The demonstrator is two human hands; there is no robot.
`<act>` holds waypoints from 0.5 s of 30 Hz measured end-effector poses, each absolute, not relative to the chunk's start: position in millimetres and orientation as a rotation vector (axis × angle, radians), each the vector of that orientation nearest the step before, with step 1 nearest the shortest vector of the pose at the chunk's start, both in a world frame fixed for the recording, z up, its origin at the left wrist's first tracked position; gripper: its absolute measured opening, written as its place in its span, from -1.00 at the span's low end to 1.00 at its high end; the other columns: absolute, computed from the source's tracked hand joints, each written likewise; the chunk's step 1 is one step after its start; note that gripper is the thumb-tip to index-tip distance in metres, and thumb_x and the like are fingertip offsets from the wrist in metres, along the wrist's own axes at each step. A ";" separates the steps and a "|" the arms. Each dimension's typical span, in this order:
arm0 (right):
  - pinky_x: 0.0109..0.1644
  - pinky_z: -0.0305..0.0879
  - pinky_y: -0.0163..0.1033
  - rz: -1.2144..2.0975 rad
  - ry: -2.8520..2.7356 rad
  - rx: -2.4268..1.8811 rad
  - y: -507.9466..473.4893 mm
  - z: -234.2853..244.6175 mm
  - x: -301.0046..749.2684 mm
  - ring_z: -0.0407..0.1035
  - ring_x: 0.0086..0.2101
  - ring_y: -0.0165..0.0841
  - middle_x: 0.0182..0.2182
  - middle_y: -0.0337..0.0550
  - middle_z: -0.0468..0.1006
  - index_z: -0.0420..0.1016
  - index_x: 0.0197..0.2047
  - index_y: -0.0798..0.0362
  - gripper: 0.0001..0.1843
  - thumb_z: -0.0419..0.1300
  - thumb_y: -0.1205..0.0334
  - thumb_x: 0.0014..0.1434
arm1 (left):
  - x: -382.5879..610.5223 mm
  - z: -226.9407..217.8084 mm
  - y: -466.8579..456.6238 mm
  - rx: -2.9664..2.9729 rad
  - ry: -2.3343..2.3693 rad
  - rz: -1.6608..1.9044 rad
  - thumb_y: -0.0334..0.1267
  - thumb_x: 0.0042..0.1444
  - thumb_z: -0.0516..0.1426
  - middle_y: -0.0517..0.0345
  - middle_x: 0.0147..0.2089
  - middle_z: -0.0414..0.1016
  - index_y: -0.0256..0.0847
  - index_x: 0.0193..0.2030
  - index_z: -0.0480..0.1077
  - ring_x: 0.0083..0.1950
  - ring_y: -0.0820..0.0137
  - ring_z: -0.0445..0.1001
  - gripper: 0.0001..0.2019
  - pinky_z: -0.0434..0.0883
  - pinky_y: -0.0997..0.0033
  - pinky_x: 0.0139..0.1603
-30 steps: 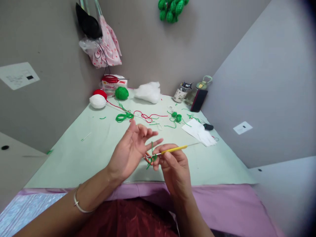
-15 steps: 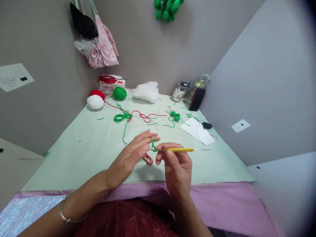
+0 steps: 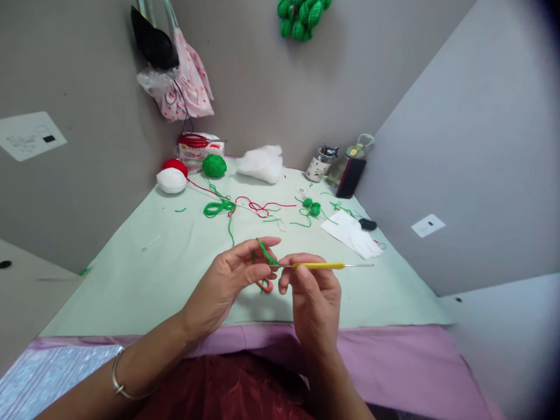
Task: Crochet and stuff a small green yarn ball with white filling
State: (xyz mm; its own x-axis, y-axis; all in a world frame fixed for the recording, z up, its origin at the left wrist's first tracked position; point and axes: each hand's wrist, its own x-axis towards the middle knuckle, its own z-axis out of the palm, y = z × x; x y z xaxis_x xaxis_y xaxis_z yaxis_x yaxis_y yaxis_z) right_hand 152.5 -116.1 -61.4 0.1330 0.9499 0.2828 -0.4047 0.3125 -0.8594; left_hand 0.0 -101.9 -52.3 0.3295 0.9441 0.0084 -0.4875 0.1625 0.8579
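My right hand [image 3: 315,291] is closed around a crochet hook [image 3: 321,266] with a yellow handle and metal ends, held level. Green yarn [image 3: 268,254] is looped on the hook's left end. That yarn runs over the raised index finger of my left hand [image 3: 236,268], whose thumb and other fingers pinch it close to the hook tip. Below the fingertips, an orange-handled tool [image 3: 265,286] lies partly hidden by my left hand. From behind that hand the strand leads back to a loose bundle of green yarn [image 3: 219,208].
Green [image 3: 214,166] and white [image 3: 171,181] yarn balls sit at the back left, near white stuffing [image 3: 261,164]. Small green balls [image 3: 311,206], white paper [image 3: 351,233], a phone [image 3: 351,178] and a pen cup [image 3: 319,164] are on the right.
My left hand's fingers have curled from a flat, stretched pose into a pinch by the hook, with the index finger lifting the yarn. My right hand has hardly moved.
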 end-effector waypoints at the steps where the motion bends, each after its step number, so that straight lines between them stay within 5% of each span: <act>1: -0.43 0.40 -0.33 1.114 -0.973 -0.703 -116.0 -61.7 152.4 0.42 -0.53 -0.49 -0.31 -0.18 0.68 0.71 -0.23 -0.06 -0.90 0.32 0.24 0.27 | 0.1 -52.2 -101.7 0.867 0.622 1.116 -0.07 0.20 0.33 0.16 -0.17 0.58 -0.06 0.09 0.61 -0.19 0.37 0.57 -0.66 0.50 0.36 -0.09; 8: -0.43 0.40 -0.35 1.128 -0.958 -0.693 -114.9 -63.8 153.1 0.43 -0.52 -0.50 -0.30 -0.18 0.69 0.71 -0.23 -0.04 -0.90 0.32 0.24 0.27 | 0.2 -55.0 -99.2 0.799 0.684 1.094 -0.20 0.20 0.33 0.15 -0.25 0.56 -0.15 -0.01 0.62 -0.24 0.38 0.55 -0.77 0.49 0.32 -0.07; 15: -0.45 0.43 -0.32 1.115 -0.906 -0.723 -113.4 -63.6 152.2 0.42 -0.54 -0.49 -0.31 -0.18 0.70 0.70 -0.24 -0.04 -0.93 0.34 0.24 0.24 | 1.3 -52.3 -103.9 0.863 0.657 1.062 -0.32 0.21 0.29 0.21 -0.22 0.47 -0.07 0.35 0.37 -0.20 0.36 0.55 -0.45 0.45 0.24 -0.01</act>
State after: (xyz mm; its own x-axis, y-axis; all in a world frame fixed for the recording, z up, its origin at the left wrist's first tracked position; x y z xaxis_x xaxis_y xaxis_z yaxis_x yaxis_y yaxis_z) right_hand 152.2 -113.4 -63.6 0.1718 0.9556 0.2393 -0.4302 0.2913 -0.8544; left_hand 1.3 -103.9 -52.3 0.3588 0.9318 -0.0555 -0.4654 0.2301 0.8547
